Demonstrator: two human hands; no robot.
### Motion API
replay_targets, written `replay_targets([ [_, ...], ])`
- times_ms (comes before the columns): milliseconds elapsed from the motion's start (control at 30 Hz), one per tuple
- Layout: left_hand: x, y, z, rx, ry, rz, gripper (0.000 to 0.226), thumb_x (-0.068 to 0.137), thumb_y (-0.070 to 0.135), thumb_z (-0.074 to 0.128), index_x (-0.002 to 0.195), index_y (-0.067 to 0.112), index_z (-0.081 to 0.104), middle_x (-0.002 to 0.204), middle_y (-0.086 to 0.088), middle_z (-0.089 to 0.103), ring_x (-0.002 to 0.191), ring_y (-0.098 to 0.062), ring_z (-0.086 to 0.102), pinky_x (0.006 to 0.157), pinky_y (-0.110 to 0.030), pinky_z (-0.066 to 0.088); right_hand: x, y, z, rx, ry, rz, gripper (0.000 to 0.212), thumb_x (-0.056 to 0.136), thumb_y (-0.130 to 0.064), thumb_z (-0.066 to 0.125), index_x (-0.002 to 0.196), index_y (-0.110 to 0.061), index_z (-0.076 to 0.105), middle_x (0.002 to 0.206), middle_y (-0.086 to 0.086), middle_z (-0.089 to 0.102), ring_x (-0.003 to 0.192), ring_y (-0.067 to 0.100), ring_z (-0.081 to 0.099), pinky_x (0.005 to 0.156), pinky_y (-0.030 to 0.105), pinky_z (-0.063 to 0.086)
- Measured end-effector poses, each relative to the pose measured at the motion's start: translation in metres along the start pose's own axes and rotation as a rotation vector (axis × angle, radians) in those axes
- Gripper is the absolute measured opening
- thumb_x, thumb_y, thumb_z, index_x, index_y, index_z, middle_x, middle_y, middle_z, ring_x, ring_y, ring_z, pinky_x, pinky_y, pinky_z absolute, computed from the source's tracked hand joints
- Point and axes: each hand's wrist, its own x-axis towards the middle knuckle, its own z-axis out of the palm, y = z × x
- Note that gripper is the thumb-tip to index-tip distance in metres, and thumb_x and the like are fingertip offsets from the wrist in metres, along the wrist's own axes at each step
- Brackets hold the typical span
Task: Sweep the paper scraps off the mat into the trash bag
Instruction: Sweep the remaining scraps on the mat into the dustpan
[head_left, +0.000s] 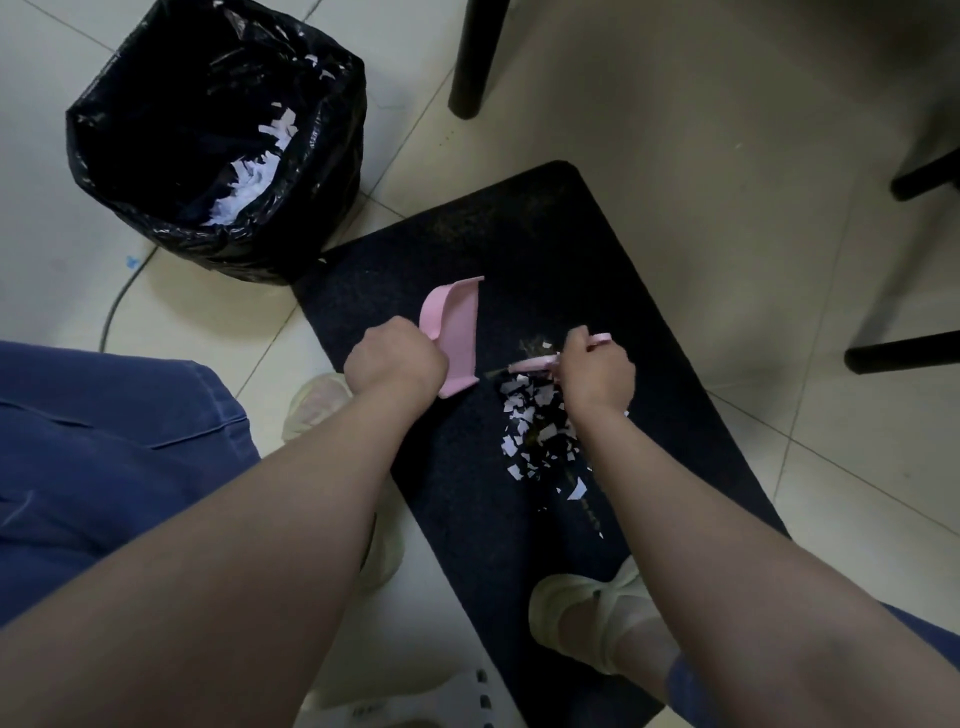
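Gripping pink dustpan (453, 338) left hand (395, 358), brush (535, 364) right hand (597, 376)

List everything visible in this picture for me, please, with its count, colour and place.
trash bag: one, black, on the floor at upper left, white scraps inside
mat: one, dark, on the tiled floor, centre
paper scraps: many, white, piled on the mat
dustpan: one, pink, over the mat, left of the pile
brush: one, pink, at the pile's far end
furniture legs: three, black, top and right
cable: one, dark, on the floor by the bag
shoes: two, pale, one on the mat, one beside it
trousers: blue, left edge
left hand: grips the dustpan
right hand: grips the brush
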Motion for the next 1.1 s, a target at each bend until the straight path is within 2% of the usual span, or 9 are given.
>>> replay_targets([
  [100, 0.001, -0.002, 0.012, -0.039, -0.027, -0.023, 0.024, 0.082, 0.028, 0.051, 0.091, 0.013, 0.069, 0.090, -0.008, 0.067, 0.080, -0.027, 0.063, 0.058, -0.029, 0.039, 0.009, 0.006, -0.012, 0.223, 0.023, 0.098, 0.042, 0.097, -0.042, 0.043, 0.087, -0.010, 0.068, 0.063, -0.007, 0.060, 0.057, 0.007, 0.053, 0.049, 0.021, 0.035],
  [233, 0.001, -0.013, 0.024, -0.074, -0.068, -0.044, 0.027, 0.082, 0.036, 0.053, 0.085, 0.015, 0.068, 0.085, -0.007, 0.068, 0.075, -0.025, 0.064, 0.054, -0.027, 0.039, 0.022, 0.008, -0.003, 0.412, -0.145, 0.137, 0.038, 0.095, -0.049, 0.049, 0.113, -0.018, 0.063, 0.095, -0.005, 0.069, 0.081, 0.011, 0.063, 0.071, 0.026, 0.051],
  [367, 0.002, -0.018, 0.031, -0.076, -0.093, -0.070, 0.034, 0.081, 0.042, 0.052, 0.089, 0.015, 0.070, 0.087, -0.006, 0.069, 0.078, -0.025, 0.064, 0.058, -0.027, 0.041, 0.017, 0.023, -0.001, 0.174, -0.225, 0.072, 0.038, 0.097, -0.046, 0.044, 0.098, -0.015, 0.067, 0.089, 0.002, 0.072, 0.064, 0.012, 0.058, 0.058, 0.027, 0.044],
  [500, 0.001, -0.010, 0.035, -0.059, -0.099, -0.082, 0.034, 0.081, 0.043, 0.052, 0.090, 0.015, 0.069, 0.088, -0.005, 0.068, 0.077, -0.024, 0.063, 0.053, -0.027, 0.036, 0.011, 0.029, -0.010, 0.017, -0.024, -0.025, 0.046, 0.096, -0.041, 0.039, 0.076, -0.013, 0.070, 0.070, 0.002, 0.070, 0.060, 0.016, 0.060, 0.050, 0.026, 0.038],
  [600, 0.000, -0.006, 0.041, -0.042, -0.099, -0.083, 0.034, 0.080, 0.044, 0.053, 0.088, 0.015, 0.069, 0.084, -0.006, 0.067, 0.073, -0.024, 0.062, 0.054, -0.028, 0.039, 0.016, 0.023, -0.011, 0.160, 0.024, -0.029, 0.042, 0.096, -0.042, 0.040, 0.085, -0.015, 0.070, 0.073, -0.003, 0.071, 0.062, 0.011, 0.061, 0.056, 0.026, 0.041],
  [733, -0.001, -0.011, 0.047, -0.017, -0.115, -0.067, 0.035, 0.082, 0.045, 0.052, 0.088, 0.015, 0.069, 0.087, -0.006, 0.067, 0.075, -0.024, 0.061, 0.059, -0.028, 0.041, 0.028, 0.024, -0.008, 0.162, -0.135, -0.014, 0.040, 0.097, -0.047, 0.045, 0.105, -0.016, 0.068, 0.090, -0.002, 0.071, 0.078, 0.014, 0.064, 0.060, 0.025, 0.044],
  [900, 0.001, -0.013, 0.050, -0.022, -0.139, -0.087, 0.038, 0.083, 0.046, 0.051, 0.087, 0.012, 0.067, 0.086, -0.007, 0.066, 0.071, -0.024, 0.057, 0.057, -0.028, 0.038, 0.030, 0.025, -0.014, 0.012, -0.026, -0.010, 0.040, 0.093, -0.040, 0.043, 0.079, -0.014, 0.070, 0.073, 0.000, 0.069, 0.070, 0.020, 0.064, 0.059, 0.029, 0.044],
  [1000, 0.001, -0.013, 0.049, -0.014, -0.159, -0.087, 0.040, 0.083, 0.048, 0.053, 0.087, 0.011, 0.066, 0.083, -0.007, 0.063, 0.068, -0.022, 0.054, 0.054, -0.028, 0.036, 0.034, 0.024, -0.017, 0.111, 0.039, -0.007, 0.041, 0.095, -0.044, 0.042, 0.086, -0.016, 0.071, 0.078, 0.001, 0.071, 0.073, 0.018, 0.065, 0.060, 0.027, 0.045],
  [1100, -0.003, -0.015, 0.048, -0.013, -0.136, -0.072, 0.040, 0.082, 0.049, 0.053, 0.086, 0.012, 0.067, 0.085, -0.007, 0.065, 0.070, -0.023, 0.056, 0.058, -0.029, 0.038, 0.036, 0.027, -0.014, 0.126, -0.100, 0.002, 0.040, 0.095, -0.046, 0.045, 0.092, -0.017, 0.072, 0.080, 0.000, 0.072, 0.073, 0.017, 0.066, 0.061, 0.028, 0.047],
])
